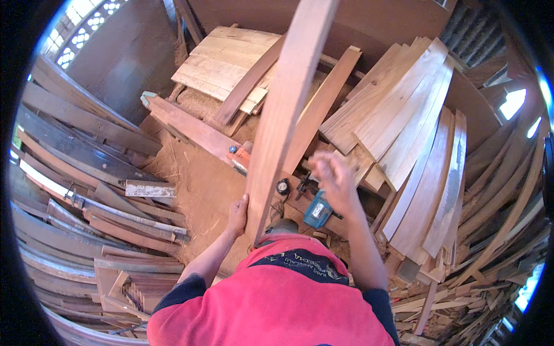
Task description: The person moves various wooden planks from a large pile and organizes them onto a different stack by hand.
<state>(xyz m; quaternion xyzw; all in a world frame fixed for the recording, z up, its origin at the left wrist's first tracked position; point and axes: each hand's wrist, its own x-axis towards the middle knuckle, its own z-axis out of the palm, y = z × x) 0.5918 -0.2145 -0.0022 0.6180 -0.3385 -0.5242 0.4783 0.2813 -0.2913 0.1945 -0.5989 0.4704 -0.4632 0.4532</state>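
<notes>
A long reddish-brown wooden board stands tilted up in front of me, its near end by my waist. My left hand is closed on the board's left edge near that lower end. To the right of the board, my right hand is raised and holds nothing; its fingers are apart and a little blurred. Below the right hand lies a teal power tool. Beside it is a small round black object. An orange-red tool is partly hidden behind the board.
Pale planks are laid side by side at the back. More planks are stacked at the right. Long timber pieces crowd the left side, and offcuts lie at lower right. Sawdust covers the floor.
</notes>
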